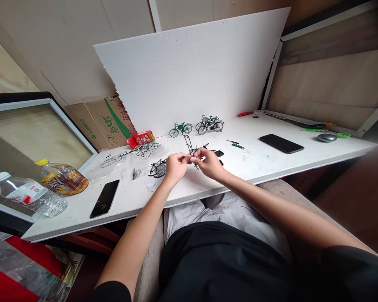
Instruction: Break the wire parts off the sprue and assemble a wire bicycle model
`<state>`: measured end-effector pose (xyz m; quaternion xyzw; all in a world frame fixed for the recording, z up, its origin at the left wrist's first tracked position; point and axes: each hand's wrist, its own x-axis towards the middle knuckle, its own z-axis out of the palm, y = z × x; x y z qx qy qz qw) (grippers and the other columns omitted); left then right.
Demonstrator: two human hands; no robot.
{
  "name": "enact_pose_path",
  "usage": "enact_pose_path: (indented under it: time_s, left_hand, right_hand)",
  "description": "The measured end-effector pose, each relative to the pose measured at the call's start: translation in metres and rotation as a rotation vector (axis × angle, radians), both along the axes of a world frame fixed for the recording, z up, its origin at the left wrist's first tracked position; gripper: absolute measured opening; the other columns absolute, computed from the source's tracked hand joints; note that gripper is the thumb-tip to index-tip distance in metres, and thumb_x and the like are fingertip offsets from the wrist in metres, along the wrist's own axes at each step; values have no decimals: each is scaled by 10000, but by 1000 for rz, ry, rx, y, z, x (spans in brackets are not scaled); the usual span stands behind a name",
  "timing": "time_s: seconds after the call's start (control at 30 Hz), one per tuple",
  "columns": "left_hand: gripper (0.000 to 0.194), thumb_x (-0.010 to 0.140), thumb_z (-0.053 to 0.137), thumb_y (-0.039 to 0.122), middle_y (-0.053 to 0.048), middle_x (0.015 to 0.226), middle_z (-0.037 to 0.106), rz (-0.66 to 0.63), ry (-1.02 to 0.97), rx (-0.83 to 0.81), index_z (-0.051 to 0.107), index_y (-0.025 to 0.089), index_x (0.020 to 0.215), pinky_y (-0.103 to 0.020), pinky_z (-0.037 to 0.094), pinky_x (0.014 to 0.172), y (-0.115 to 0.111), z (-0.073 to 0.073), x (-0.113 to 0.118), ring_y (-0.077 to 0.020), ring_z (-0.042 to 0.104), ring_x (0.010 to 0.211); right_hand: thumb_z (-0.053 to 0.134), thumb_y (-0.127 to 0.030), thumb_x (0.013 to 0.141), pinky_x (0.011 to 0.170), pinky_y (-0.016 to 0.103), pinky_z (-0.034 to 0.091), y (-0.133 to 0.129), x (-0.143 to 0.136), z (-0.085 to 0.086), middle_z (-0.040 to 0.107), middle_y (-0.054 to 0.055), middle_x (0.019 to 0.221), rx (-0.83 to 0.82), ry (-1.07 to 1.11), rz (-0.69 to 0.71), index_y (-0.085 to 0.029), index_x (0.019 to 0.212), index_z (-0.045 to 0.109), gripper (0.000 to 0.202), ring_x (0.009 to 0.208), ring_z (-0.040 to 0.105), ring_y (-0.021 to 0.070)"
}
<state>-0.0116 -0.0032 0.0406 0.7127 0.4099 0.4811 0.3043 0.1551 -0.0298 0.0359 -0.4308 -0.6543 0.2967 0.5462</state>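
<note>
My left hand point(175, 167) and my right hand point(209, 162) meet over the front middle of the white table. Both are closed, fingertips pinching a thin black plastic parts frame point(188, 143) that stands up between them; the exact part under the fingertips is hidden. Just left of my left hand lies a group of black model bicycle wheels point(158, 168). Small black pieces point(219, 153) lie beyond and beside my right hand. Toward the back stand a green model bicycle point(180, 129) and, to its right, black and green model bicycles point(209, 124) close together.
Wire-like sprues point(146, 149) and a red packet point(141, 138) lie at back left. Two bottles point(61, 178) and a phone point(105, 199) are on the left. On the right are another phone point(281, 143) and a mouse point(326, 137). A white board point(189, 75) stands behind.
</note>
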Motion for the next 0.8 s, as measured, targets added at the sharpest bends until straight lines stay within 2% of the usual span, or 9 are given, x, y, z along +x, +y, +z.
enact_pose_path:
  time_s: [0.1,0.23,0.4,0.5,0.6,0.7,0.8]
  left_hand:
    - [212,869,722,336,-102,781,796,-38,-106,-120,773,138,814,-339,604,738,2,-1,1,-226,773,752]
    - [301,816,788,427,-97,774,790,-56,-173,-190,781,127,814,-336,607,741,4,-1,0,-198,742,723]
    - [380,778,834,496,-103,804,790,-82,-154,-150,780,122,820,-331,608,729,-1,10,-5,-192,727,719]
    - [399,759,874,476,-132,922,804,-80,-170,-92,760,122,904,-319,609,743,-7,20,-8,-221,769,809]
    - [478,776,883,440,-150,1020,803,-86,-207,-217,726,120,1095,-319,604,732,-12,27,-10,-223,787,812]
    - [475,774,893,402,-164,1061,799,-127,-239,-353,733,105,1109,-326,602,775,-11,28,-10,-217,791,839]
    - [501,722,930,346,-150,1068,802,-145,-305,-389,745,108,1123,-311,586,814,-8,25,-12,-202,783,884]
  right_hand:
    - [721,-409,855,682,313,472,-1,-2,-1,710,59,841,-11,-14,-1,-208,828,595,239,802,658,207]
    - [694,-386,885,689,311,458,-2,-4,-3,698,46,837,20,-29,-14,-209,833,596,209,798,641,197]
    - [735,-445,880,681,318,457,-1,-1,0,693,42,830,63,0,28,-208,813,596,282,768,620,188]
    - [767,-519,869,686,335,473,1,4,3,715,55,846,85,12,47,-206,821,624,347,779,635,202]
    - [744,-551,905,710,351,494,2,9,5,742,67,926,134,-15,23,-211,895,673,347,818,655,211]
    - [758,-558,904,702,355,514,3,12,6,751,73,983,159,-26,18,-224,1013,688,359,841,682,221]
    - [752,-566,913,695,360,533,6,15,5,752,66,933,127,-10,62,-231,1129,658,410,851,712,236]
